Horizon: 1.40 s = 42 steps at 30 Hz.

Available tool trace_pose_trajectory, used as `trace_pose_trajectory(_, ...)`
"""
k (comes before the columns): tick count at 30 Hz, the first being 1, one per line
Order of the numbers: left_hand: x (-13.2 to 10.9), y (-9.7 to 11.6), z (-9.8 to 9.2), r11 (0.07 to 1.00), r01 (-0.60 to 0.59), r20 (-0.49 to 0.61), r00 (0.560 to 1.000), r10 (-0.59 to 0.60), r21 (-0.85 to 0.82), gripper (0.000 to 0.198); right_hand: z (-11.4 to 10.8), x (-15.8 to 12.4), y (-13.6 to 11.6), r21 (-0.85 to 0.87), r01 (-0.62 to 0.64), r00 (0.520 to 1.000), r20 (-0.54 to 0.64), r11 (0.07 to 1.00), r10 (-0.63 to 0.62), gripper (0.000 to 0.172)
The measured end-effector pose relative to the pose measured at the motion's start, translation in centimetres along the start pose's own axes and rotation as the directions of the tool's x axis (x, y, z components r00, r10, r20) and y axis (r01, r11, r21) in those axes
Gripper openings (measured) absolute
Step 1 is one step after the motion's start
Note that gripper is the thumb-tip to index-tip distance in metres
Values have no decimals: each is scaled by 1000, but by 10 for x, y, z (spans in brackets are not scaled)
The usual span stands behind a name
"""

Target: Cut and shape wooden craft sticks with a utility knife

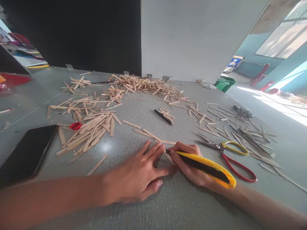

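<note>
My left hand lies flat on the grey table, fingers stretched out and pressing on a thin wooden stick that is mostly hidden under them. My right hand is closed round a yellow and black utility knife, its tip touching the stick right beside my left fingertips. Several more loose sticks lie just beyond my fingers.
Heaps of wooden sticks and offcuts cover the table's left and back. Scissors with yellow and red handles lie right of the knife. A black pen, a red cap and a dark phone also rest there.
</note>
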State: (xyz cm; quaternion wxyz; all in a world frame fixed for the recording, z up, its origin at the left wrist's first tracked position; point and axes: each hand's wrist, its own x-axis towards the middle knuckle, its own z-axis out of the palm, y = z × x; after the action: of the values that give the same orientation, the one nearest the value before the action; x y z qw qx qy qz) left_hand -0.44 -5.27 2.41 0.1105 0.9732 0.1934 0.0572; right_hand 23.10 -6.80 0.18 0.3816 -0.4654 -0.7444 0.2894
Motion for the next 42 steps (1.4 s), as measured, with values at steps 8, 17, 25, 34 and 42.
trace_pose_trajectory(8, 3, 4, -3, 999, 35, 57, 998, -35, 14, 36, -3, -2, -1, -45, 71, 997, 8, 996, -71, 27)
trace_pose_trajectory(17, 4, 4, -4, 1000, 25, 32, 999, -24, -11, 44, -3, -5, 4, -64, 121, 992, 32, 991, -119, 20)
trace_pose_trajectory(25, 2, 2, -2, 999, 11, 49, 999, -13, 43, 46, -2, -8, 5, -33, 144, 990, 12, 989, -143, 24)
trace_pose_trajectory(34, 1, 3, -2, 985, -33, 22, 999, 30, 172, 56, -3, -7, 0, -47, 69, 997, -40, 997, -71, 19)
trace_pose_trajectory(42, 1, 12, 3, 945, 58, -87, 996, -31, 322, 46, -4, -5, 2, -72, 49, 990, -126, 996, -58, 10)
